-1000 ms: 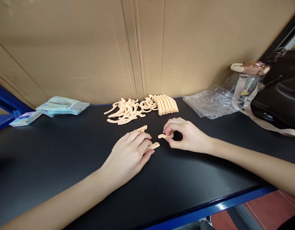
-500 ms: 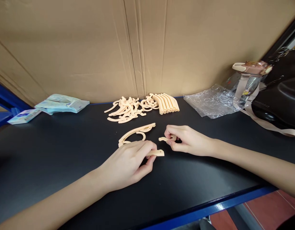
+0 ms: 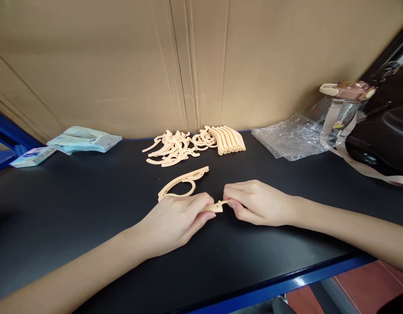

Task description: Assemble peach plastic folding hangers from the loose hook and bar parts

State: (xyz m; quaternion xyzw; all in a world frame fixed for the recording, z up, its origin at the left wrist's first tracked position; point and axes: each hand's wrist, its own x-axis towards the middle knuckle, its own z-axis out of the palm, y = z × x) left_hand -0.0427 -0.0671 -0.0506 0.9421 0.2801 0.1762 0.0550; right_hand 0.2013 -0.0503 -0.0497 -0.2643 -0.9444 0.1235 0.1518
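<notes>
The hook [image 3: 224,202] has moved to the bar [image 3: 213,208], between right hand [image 3: 255,203], pinching hook, and left hand [image 3: 178,224], pinching bar.

I can read no words or numbers. To my left, the small flat packet [image 3: 34,157] bears a dark-blue printed mark and the larger pale-blue packet [image 3: 80,140] faint print, both illegible; the drinking bottle [image 3: 348,110] carries a little yellow emblem.

Cardboard [image 3: 116,61] backs black table [image 3: 260,257]; reddish tiles [image 3: 361,283] below.
</notes>
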